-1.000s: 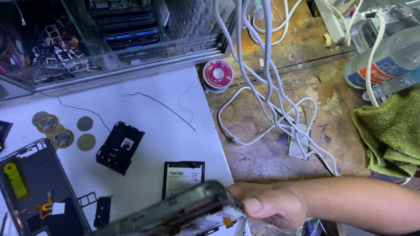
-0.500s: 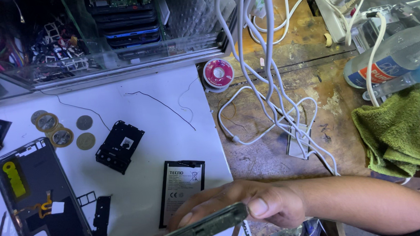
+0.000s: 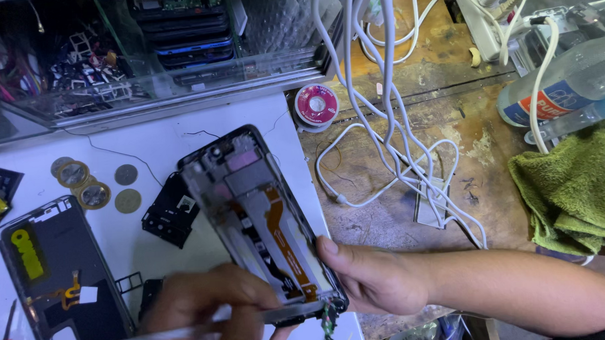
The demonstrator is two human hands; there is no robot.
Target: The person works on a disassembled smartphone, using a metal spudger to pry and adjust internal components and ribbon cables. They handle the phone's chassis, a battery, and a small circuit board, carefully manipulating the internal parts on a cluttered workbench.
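Mid-frame, our right hand (image 3: 373, 281) grips the opened phone frame (image 3: 257, 212) above the desk (image 3: 180, 134); left hand (image 3: 213, 307) pinches tweezers (image 3: 187, 331) at its lower edge; next move needs steady, fine tip placement

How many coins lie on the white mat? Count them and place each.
4, clustered left of the opened phone: top-left coin, ringed coin, ringed coin below, grey coin. A fifth round piece may be a coin.

Right hand (image 3: 377, 281) grips opened phone frame (image 3: 260, 218); left hand (image 3: 210, 307) holds tweezers (image 3: 187, 331) at its lower end.
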